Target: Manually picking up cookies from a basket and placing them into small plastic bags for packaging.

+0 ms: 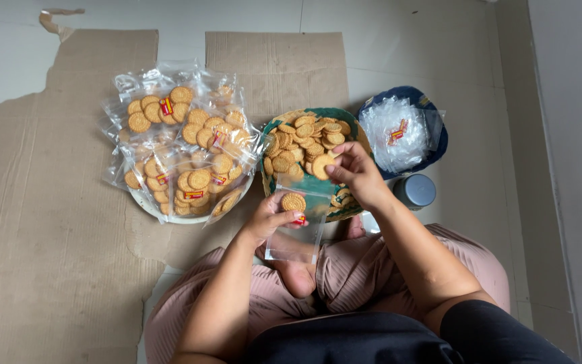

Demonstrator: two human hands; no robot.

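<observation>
Flattened cardboard covers the pale floor where a person sits cross-legged, seen from above. Left hand grips a clear bag by its mouth, thumb pinning one biscuit at the opening; the bag hangs over the lap, otherwise nearly empty. Right hand pinches a second biscuit at the edge of a green bowl, which is heaped with loose biscuits. To the left, a white plate carries a pile of filled bags, so a good share of the packing looks done. To the right, a blue bowl holds a stack of empty bags, beside a grey jar lid. Judging by the full bowl and spare bags, plenty remains to pack.
</observation>
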